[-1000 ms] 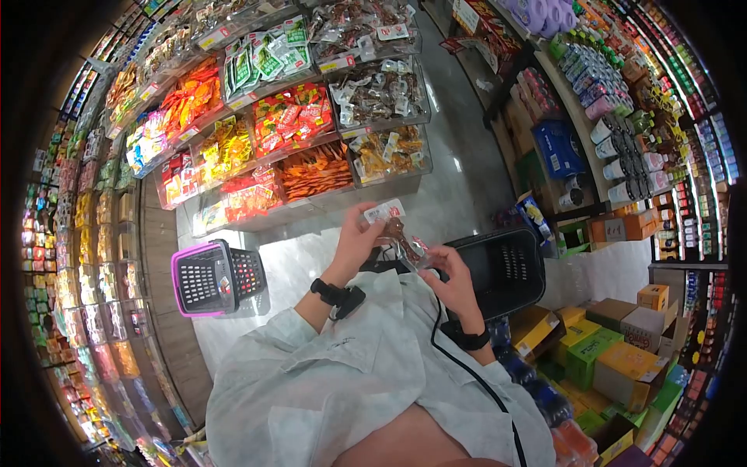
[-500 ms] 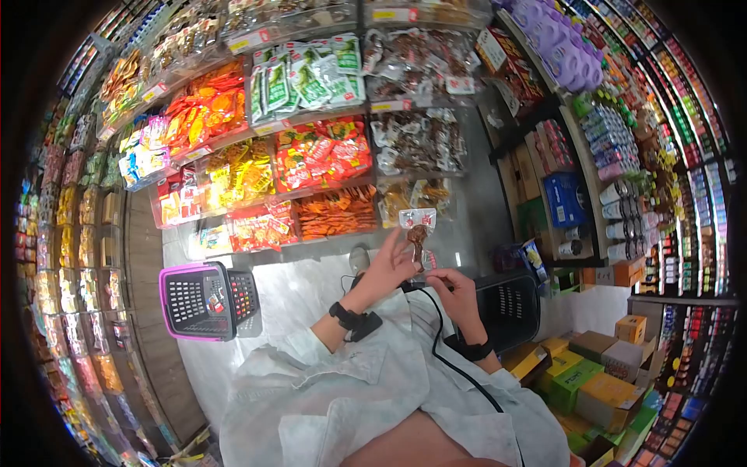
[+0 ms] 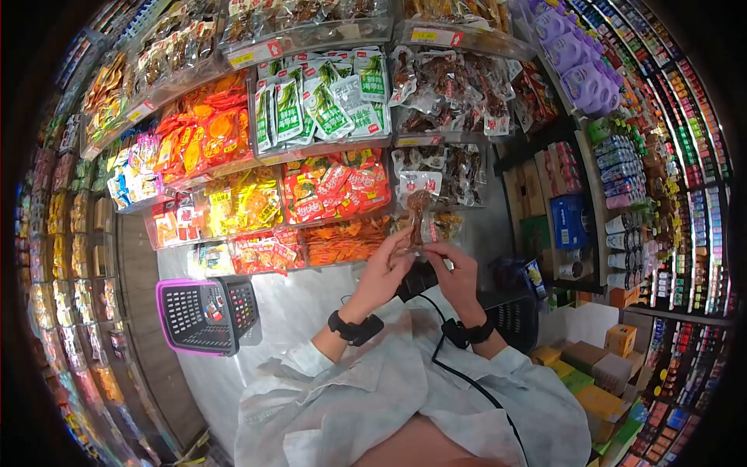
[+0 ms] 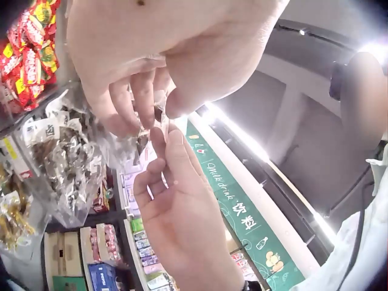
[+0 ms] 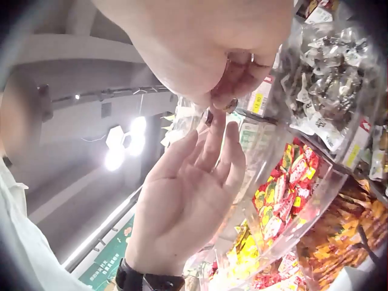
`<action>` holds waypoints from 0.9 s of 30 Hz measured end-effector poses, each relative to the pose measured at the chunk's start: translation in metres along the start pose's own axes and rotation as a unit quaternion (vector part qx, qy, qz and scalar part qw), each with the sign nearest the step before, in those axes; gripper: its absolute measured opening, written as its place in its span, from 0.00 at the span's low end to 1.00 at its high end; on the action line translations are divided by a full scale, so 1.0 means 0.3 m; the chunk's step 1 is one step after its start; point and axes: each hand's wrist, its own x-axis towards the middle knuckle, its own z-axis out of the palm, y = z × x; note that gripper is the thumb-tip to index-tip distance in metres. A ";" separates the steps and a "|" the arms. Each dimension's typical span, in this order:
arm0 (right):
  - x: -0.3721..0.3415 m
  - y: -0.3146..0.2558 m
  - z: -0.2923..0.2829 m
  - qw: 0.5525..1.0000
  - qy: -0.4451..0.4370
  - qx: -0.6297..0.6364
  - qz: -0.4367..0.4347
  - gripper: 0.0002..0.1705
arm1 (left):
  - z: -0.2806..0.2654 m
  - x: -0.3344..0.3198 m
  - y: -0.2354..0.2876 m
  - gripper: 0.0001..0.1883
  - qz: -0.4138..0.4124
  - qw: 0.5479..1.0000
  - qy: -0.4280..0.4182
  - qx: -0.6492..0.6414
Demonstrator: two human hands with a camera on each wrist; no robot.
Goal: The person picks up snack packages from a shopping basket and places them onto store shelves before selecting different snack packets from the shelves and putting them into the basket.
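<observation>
Head view: one clear packet [image 3: 419, 214], brown contents, white label at the far end, raised between the two hands in front of the display. Contents look like a small drumstick; unconfirmed. Packet upright or nearly so, label outermost. It overlaps the lower right bins in view; cannot tell whether it touches them.

Reason for the hold, as judged: both hands work at the near end, which leaves label and contents uncovered. Basket with purple rim [image 3: 162, 315] sits on the floor to the left, probably set there to free both hands. Black basket [image 3: 520, 311] to the right, partly hidden by the right arm.

Clear bins [image 3: 311, 39] rise in tiers, sorted by kind, presumably for easy picking: green-and-white packets [image 3: 334, 105] in the middle, red packets [image 3: 336, 187] nearer, dark packets [image 3: 459, 89] far right. Yellow price tag [image 3: 424, 36] on a front lip, likely matched to its bin.

Grip. Right hand [image 3: 457, 276]: thumb and forefinger together, pinching the packet's near edge; other fingers bent in. Left hand [image 3: 381, 274]: fingertips against the packet's left side, lightly bent. Thumb and forefinger look apart in the right wrist view; whether they pinch film, cannot tell.
</observation>
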 end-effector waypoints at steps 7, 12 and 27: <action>0.359 -0.079 -0.078 0.992 -0.005 0.068 -0.104 0.08 | 0.094 0.294 0.181 0.26 0.107 0.991 0.076 0.039; 0.639 -0.177 -0.163 0.980 -0.028 0.098 -0.174 0.08 | 0.137 0.535 0.333 0.23 0.152 0.970 0.136 0.136; 0.922 -0.139 -0.198 0.961 -0.128 0.216 -0.112 0.24 | 0.124 0.893 0.432 0.23 0.138 0.950 0.159 0.230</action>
